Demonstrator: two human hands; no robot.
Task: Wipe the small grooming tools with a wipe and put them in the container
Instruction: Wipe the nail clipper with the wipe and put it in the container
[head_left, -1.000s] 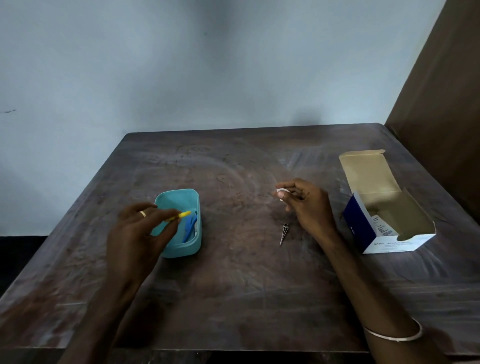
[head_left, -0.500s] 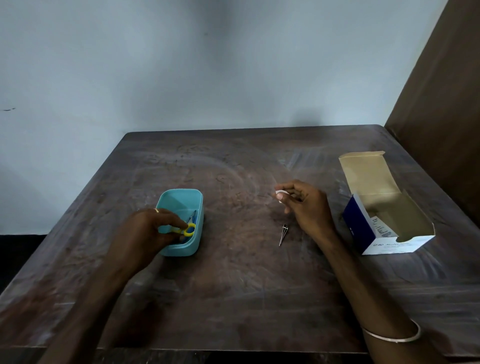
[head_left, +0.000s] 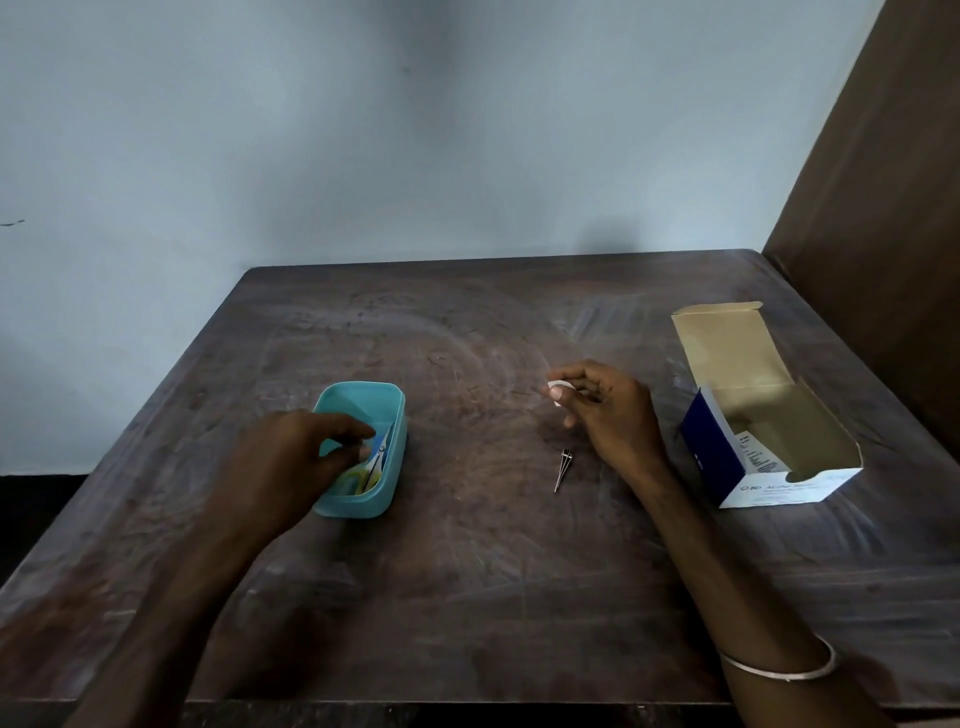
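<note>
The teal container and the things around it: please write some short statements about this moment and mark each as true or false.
1. The yellow-handled scissors lie inside the teal container. True.
2. The right hand is empty. False: it pinches a white wipe.
3. The metal tweezers lie on the table. True.
4. The cardboard box is closed. False: its lid stands open.
5. The left hand holds the tweezers. False: it is at the container.

A plain room, likely in a home: a worn, scratched dark wooden table (head_left: 467, 597) stands with its far edge against a bare pale blue wall (head_left: 415, 130), with a brown wooden panel (head_left: 893, 208) beside its far right corner.
</note>
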